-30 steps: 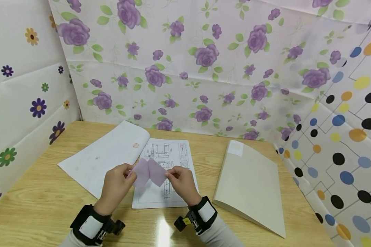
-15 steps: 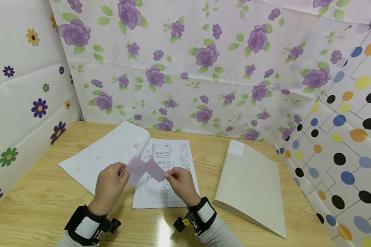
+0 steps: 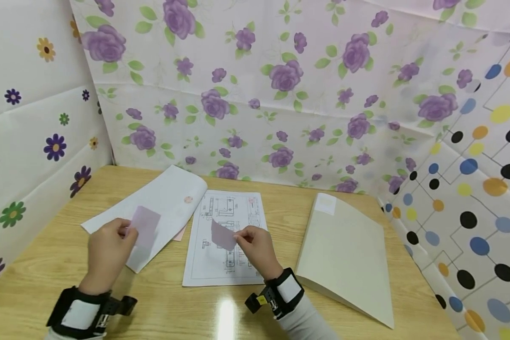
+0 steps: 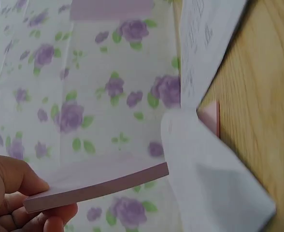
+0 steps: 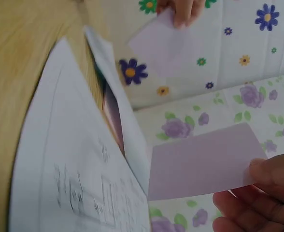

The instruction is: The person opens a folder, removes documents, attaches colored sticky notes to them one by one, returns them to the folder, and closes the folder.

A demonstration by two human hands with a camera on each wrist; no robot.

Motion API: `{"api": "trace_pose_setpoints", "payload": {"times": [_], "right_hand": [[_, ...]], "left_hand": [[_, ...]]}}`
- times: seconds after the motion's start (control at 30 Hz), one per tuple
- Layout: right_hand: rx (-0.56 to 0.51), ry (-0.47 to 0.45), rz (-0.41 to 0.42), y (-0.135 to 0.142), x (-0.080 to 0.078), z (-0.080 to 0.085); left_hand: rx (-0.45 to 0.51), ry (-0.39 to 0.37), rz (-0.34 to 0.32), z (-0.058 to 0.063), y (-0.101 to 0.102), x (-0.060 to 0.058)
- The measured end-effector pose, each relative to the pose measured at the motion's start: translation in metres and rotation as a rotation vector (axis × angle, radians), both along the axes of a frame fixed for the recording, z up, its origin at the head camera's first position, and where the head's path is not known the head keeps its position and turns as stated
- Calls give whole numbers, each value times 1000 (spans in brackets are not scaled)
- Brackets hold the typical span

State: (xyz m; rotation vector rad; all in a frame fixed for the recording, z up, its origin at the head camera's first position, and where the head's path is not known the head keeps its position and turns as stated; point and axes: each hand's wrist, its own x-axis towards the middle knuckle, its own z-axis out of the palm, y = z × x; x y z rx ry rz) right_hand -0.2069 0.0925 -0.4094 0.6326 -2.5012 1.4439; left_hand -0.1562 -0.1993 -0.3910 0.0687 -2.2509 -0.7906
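A lilac sheet [image 3: 223,236] is raised over the drawing page [image 3: 197,271], the landmark here, and looks thin and single in the right wrist view. The right hand [image 3: 257,248], above the drawing page's right side, pinches the sheet's edge with thumb and forefinger, the gap between them closed down to the paper's thickness. A lilac pad [image 3: 145,226], its thick edge plain in the left wrist view, is held up to the left of the drawing page. The left hand [image 3: 109,248], farther left of that page, grips the pad's edge, thumb on top and fingers beneath.

As I judge it, parting the sheet from the pad is done: the two are well apart. Setting either one down is not yet done, and where the sheet belongs cannot be told.

Left of the drawing page lies a large white sheet [image 3: 170,198], its edge curling up; a pink piece [image 3: 180,234] peeks from under it, just beside the drawing page. Right of the drawing page, well apart on the counter [image 3: 280,212], lies a cream folder [image 3: 344,264].
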Motion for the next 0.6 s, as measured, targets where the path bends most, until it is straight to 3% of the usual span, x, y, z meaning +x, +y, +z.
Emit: {"api": "trace_pose_setpoints", "payload": {"times": [0.17,0.33,0.43,0.6], "right_hand": [[187,113,-73,8,-11,3],[435,247,-163,12,-25,4],[543,293,-205,12,-31,6],[648,337,-240,8,-40,8]], "left_hand": [[92,-152,108,-2,-37,8],[211,-429,234,-5,-74,18],[262,-544,302,-8,-91,24],[280,-596,350,-21,-115,25]]}}
